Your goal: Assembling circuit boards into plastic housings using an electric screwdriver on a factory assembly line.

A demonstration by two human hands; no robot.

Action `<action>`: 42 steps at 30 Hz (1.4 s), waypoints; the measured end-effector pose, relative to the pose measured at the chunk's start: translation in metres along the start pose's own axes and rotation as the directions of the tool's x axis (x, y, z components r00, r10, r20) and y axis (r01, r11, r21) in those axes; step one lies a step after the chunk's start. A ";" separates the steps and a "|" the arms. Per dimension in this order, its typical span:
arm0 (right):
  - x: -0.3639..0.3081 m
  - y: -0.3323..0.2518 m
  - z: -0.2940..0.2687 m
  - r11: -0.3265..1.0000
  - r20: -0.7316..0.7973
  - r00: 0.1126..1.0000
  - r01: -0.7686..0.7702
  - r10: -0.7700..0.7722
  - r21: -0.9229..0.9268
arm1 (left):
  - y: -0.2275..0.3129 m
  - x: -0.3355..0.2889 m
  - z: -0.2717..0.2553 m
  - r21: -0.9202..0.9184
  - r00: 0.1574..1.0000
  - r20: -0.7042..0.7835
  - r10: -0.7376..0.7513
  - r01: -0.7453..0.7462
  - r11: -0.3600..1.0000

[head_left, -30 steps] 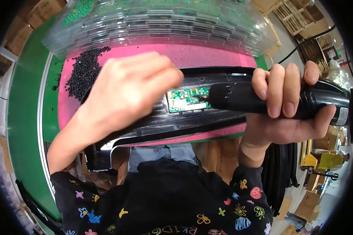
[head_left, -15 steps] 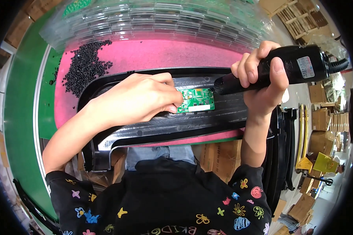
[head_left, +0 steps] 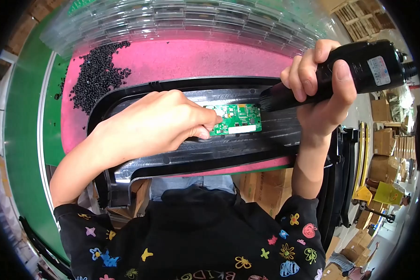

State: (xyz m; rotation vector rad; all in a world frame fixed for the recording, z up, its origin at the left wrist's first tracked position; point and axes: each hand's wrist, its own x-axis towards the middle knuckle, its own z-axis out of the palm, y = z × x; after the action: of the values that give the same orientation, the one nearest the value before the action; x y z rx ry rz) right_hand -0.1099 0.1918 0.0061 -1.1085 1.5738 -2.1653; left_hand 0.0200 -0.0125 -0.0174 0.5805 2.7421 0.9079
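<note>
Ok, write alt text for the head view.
A left hand presses its fingertips on a small green circuit board set in a long black plastic housing, while the right hand grips a black power screwdriver beside it.

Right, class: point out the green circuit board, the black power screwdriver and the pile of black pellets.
green circuit board (head_left: 238, 118), head view, middle of its top face.
black power screwdriver (head_left: 359, 67), head view, on its thick body beside the label.
pile of black pellets (head_left: 95, 77), head view, centre of the heap on the pink mat.
</note>
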 end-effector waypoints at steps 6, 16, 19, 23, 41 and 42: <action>0.002 0.003 -0.001 0.998 0.050 0.997 -0.060 0.060 0.010 | 0.000 0.000 -0.001 -0.025 1.000 0.000 -0.002 0.002 1.000; -0.017 -0.017 0.024 0.906 0.000 0.984 0.163 -0.177 0.390 | -0.006 -0.001 0.006 0.064 0.996 -0.076 0.049 -0.045 0.997; -0.026 -0.044 0.037 0.858 0.012 0.970 0.207 -0.241 0.471 | -0.006 0.000 0.009 -0.042 0.943 -0.253 0.215 -0.232 0.972; -0.032 -0.046 0.045 0.834 0.028 0.938 0.294 -0.346 0.466 | -0.003 0.001 0.012 -0.099 0.858 -0.399 0.324 -0.392 0.915; -0.023 -0.033 0.049 0.873 0.085 0.944 0.258 -0.319 0.413 | -0.008 -0.002 0.000 -0.581 0.995 -0.100 -0.018 -0.044 0.812; -0.022 -0.032 0.049 0.880 0.074 0.948 0.257 -0.310 0.399 | -0.011 0.000 0.005 -0.479 0.982 -0.188 0.000 -0.092 0.873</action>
State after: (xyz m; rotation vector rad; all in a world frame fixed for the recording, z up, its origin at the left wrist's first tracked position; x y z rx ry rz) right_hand -0.0537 0.1825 0.0321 -1.3817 0.9120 -2.3819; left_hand 0.0180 -0.0176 -0.0276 0.4828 2.4942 1.6687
